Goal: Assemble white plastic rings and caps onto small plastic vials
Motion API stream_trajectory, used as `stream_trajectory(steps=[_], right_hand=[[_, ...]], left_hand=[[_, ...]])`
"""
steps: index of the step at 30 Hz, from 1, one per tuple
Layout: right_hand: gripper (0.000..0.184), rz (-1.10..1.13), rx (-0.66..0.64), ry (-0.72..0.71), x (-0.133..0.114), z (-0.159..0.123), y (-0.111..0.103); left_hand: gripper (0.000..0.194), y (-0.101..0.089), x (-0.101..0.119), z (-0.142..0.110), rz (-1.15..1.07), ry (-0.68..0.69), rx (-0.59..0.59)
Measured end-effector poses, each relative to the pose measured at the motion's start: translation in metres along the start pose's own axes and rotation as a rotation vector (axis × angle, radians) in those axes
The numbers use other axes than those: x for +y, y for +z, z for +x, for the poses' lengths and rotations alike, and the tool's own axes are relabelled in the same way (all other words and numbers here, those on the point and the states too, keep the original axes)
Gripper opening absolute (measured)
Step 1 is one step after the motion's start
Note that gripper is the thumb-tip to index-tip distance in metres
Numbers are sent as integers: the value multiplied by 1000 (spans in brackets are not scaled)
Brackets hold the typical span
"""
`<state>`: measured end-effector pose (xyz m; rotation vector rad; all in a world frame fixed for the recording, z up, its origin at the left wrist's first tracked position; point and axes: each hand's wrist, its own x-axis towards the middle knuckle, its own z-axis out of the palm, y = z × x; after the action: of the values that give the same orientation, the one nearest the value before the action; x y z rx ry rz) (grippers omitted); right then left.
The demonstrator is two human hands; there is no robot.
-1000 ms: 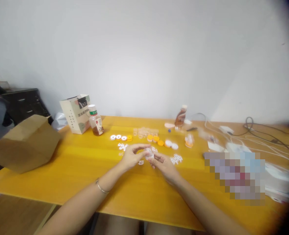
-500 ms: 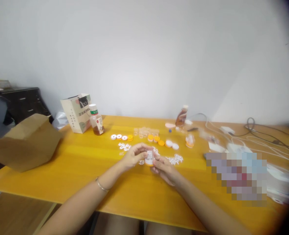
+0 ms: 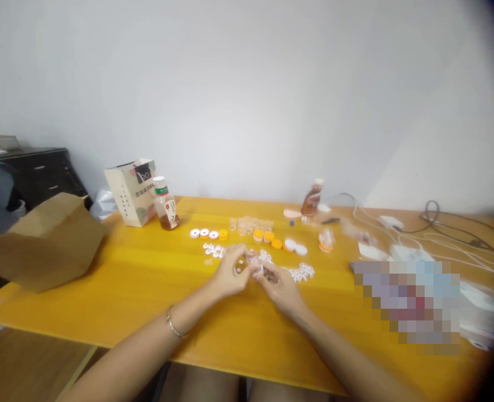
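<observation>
Near the middle of the table, my left hand [image 3: 233,271] and my right hand [image 3: 278,283] are closed from both sides on a small clear-and-white plastic container [image 3: 255,264]. Fingers cover part of it, and blur hides its details. Just behind my hands lie white openwork discs [image 3: 265,256], with a larger heap of white openwork pieces [image 3: 302,272] to the right. To the left are small white pieces [image 3: 214,249]. Farther back stand white round caps [image 3: 204,233], orange caps [image 3: 268,237] and clear cups [image 3: 247,224].
A brown paper bag [image 3: 62,240] stands at the left. Behind it are a printed carton bag [image 3: 125,198] and a drink bottle [image 3: 166,206]. Another brown bottle [image 3: 311,198] is at the back right, near white cables [image 3: 364,220] and a pixelated item [image 3: 409,301].
The container has turned in my hands; its orange end no longer shows. My left hand has shifted slightly right, uncovering small white pieces on the table.
</observation>
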<state>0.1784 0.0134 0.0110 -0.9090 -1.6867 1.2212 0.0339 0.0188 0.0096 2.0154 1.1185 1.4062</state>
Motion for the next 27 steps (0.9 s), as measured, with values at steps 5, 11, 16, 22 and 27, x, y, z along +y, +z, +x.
stream_trajectory(steps=[5,11,16,22,27], right_hand=[[29,77,-56,7,2,4,-4],[30,148,-87,29,1,5,-8],[35,89,-10,-40,6,6,-4],[37,-15,143,-95,25,6,-2],[36,-8,116,-90,19,4,-3]], left_hand=[[14,-4,-4,7,-275,-77,-83],[23,-7,-12,10,-542,-117,-188],[18,0,-9,7,-361,-55,9],[17,9,-4,2,-165,-10,172],[17,11,-5,0,-219,7,170]])
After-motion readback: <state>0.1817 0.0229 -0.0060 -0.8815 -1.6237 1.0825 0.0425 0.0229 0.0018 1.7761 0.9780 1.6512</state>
